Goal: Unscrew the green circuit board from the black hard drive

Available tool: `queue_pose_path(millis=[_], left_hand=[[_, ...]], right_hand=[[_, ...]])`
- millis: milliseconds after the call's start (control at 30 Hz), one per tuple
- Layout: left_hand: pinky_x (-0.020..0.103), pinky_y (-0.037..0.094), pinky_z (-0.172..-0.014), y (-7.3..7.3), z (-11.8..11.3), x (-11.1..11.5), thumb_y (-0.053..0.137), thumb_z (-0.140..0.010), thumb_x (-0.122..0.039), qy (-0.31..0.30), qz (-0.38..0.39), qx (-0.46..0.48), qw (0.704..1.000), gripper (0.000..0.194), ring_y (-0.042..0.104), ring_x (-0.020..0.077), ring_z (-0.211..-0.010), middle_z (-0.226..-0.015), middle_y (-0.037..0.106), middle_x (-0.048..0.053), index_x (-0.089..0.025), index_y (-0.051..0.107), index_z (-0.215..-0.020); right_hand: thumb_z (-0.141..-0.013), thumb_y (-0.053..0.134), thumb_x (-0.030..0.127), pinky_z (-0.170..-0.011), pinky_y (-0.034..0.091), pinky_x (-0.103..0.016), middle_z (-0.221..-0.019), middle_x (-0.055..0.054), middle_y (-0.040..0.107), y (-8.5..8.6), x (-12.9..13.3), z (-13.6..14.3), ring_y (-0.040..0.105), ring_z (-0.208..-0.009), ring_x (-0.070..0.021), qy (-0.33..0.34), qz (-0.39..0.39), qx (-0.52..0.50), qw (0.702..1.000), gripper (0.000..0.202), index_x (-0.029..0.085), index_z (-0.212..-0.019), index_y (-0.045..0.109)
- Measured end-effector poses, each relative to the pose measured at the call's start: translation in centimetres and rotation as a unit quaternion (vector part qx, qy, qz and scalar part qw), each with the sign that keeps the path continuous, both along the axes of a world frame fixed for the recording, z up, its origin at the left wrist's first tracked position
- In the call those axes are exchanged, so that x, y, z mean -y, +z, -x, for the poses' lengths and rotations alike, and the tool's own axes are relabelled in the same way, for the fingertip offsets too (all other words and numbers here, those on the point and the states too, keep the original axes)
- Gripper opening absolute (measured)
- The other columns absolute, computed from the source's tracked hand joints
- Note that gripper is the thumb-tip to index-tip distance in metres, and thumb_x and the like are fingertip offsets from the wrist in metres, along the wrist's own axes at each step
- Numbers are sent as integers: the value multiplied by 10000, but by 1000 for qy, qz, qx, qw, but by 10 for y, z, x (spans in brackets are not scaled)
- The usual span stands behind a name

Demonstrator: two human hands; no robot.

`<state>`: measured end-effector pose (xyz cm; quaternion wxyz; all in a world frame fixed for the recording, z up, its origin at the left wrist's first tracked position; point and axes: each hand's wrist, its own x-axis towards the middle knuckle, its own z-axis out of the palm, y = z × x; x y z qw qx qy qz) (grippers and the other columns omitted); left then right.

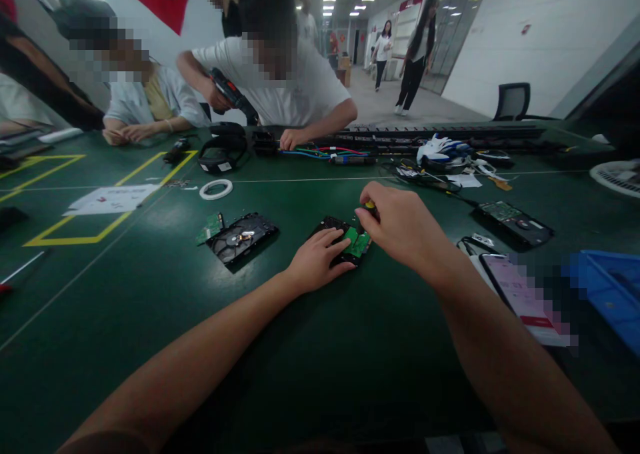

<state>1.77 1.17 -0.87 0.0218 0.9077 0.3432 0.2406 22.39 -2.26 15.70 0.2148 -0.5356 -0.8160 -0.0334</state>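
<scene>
A black hard drive with a green circuit board lies on the dark green table. My left hand rests on the drive's left part, fingers spread across it. My right hand is closed round a screwdriver with a yellow and dark handle, its shaft pointing down at the green board. The tip's exact contact is too small to make out. To the left sits an opened hard drive, with a loose green board at its upper left corner.
Another drive and a phone are on the right, beside a blue bin. A white ring, cables and gloves lie further back. Across the table a person holds a power drill.
</scene>
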Motion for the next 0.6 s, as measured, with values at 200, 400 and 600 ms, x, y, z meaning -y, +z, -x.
queue_pose_path(millis=[200,400,600], left_hand=[[559,430,-1207,4,0,2,629,-998,-574,-13,5,12,1000,594,489,349,-1456,-1569,524,126,-252,576,-1494],[575,433,-1199,4,0,3,633,-995,-572,-8,4,13,1000,581,493,353,-1452,-1558,536,125,-256,586,-1481],[568,425,-1209,2,0,2,643,-991,-568,-9,4,12,1000,588,483,349,-1464,-1562,533,125,-254,582,-1484]], right_hand=[[-959,513,162,-723,435,-358,-1010,-150,716,-9,-2,4,647,-848,-248,-5,26,36,999,182,143,-1068,658],[-940,601,165,-719,455,-379,-965,-151,728,-11,-4,2,672,-854,-280,-12,53,67,996,95,146,-1005,668],[-904,715,229,-636,408,-348,-888,-112,748,-6,-2,-3,686,-781,-267,11,78,78,994,88,186,-956,660]])
